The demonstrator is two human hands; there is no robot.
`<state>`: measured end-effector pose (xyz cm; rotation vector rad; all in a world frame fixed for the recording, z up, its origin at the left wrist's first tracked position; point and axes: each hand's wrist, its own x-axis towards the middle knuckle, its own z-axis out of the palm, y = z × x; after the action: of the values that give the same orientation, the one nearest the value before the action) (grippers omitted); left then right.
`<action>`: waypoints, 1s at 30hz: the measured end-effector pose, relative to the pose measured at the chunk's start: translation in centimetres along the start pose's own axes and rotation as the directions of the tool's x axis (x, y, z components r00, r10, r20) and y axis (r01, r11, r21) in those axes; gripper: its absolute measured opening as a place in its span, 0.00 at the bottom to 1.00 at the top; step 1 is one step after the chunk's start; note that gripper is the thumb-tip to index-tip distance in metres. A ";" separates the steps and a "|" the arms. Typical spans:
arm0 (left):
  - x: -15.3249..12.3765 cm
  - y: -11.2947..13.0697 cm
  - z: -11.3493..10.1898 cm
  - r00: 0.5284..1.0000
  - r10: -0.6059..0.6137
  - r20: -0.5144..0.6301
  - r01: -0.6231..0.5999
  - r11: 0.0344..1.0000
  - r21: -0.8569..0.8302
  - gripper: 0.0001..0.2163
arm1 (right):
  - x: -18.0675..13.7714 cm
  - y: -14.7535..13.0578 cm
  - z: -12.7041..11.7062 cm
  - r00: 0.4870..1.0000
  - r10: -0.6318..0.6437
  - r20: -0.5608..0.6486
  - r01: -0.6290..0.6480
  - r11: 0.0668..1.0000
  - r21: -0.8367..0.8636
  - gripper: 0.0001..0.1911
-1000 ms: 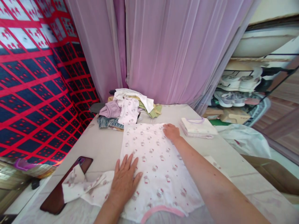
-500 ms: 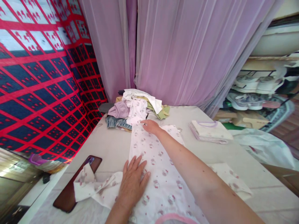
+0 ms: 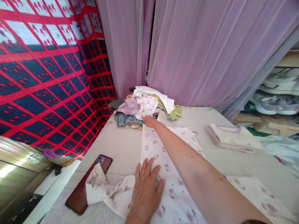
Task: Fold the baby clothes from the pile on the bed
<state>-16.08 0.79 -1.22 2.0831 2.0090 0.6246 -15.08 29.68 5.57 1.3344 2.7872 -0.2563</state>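
Observation:
A white long-sleeved shirt [image 3: 171,179] with a small pink-and-grey character print lies spread over the bed-like surface. My left hand [image 3: 147,183] rests flat on it, fingers spread, beside a twisted sleeve [image 3: 119,189]. That sleeve reaches left and partly covers a dark phone [image 3: 81,189]. My right hand [image 3: 149,121] is stretched to the shirt's far hem, its fingers pinched on the edge of a similar printed garment [image 3: 147,105] hanging from the clothes pile [image 3: 127,119]. The right forearm hides part of the shirt; the other sleeve [image 3: 259,193] shows beyond it.
A folded white garment with lilac trim [image 3: 233,137] lies on the right. Purple curtains [image 3: 198,53] hang behind the pile. A red-and-black patterned cloth [image 3: 46,81] covers the left side. Shoes [image 3: 275,102] stand on a rack at the right.
My right hand has moved slightly away from me, off the shirt's far hem and to the pile's printed garment, whose hanging edge is pushed back. The view has shifted; my left hand stays flat.

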 end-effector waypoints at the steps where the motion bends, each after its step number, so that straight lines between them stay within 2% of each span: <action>1: 0.0 -0.1 0.1 1.000 -0.003 -0.010 0.003 1.000 -0.001 0.18 | -0.1 0.0 -0.3 1.000 -0.003 0.005 0.003 1.000 0.000 0.21; 4: -0.1 -0.3 0.4 1.000 0.008 -0.015 -0.008 1.000 -0.003 0.19 | -2.0 0.0 -1.2 0.999 0.029 -0.030 -0.029 1.000 -0.005 0.19; 7: 0.0 -0.2 0.3 1.000 0.009 0.003 -0.009 1.000 -0.005 0.19 | -5.3 -0.2 -1.5 0.984 0.123 -0.126 -0.127 0.992 -0.024 0.20; 10: 0.1 0.2 0.0 1.000 -0.020 0.004 0.020 1.000 0.000 0.19 | -8.5 -0.6 -0.5 0.958 0.196 -0.209 -0.206 0.978 -0.028 0.20; 12: 0.1 0.5 -0.3 1.000 -0.028 0.005 0.028 1.000 0.003 0.19 | -9.8 -0.9 0.8 0.952 0.189 -0.242 -0.198 0.980 -0.013 0.20; 17: 0.2 0.7 -0.6 0.999 -0.030 0.020 0.030 1.000 0.008 0.19 | -9.2 -1.9 4.0 0.979 -0.026 -0.200 0.025 1.000 -0.007 0.20; 21: 0.2 0.8 -0.7 0.999 -0.033 0.032 0.032 0.999 0.013 0.19 | -7.1 -2.4 5.2 0.978 0.021 -0.209 -0.022 1.000 0.001 0.21; 24: 0.2 0.8 -0.7 0.999 -0.032 0.040 0.031 0.999 0.009 0.19 | -6.7 -2.5 5.5 0.974 0.058 -0.217 -0.058 0.998 0.006 0.21; 30: 0.2 0.4 -0.2 1.000 0.007 0.007 -0.008 0.999 0.044 0.19 | -9.6 -1.6 5.7 0.968 -0.037 -0.247 0.067 0.991 0.116 0.21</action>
<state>-15.78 0.88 -0.82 2.1156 2.0304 0.5787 -10.51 20.34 1.18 1.4088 3.0596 -0.2893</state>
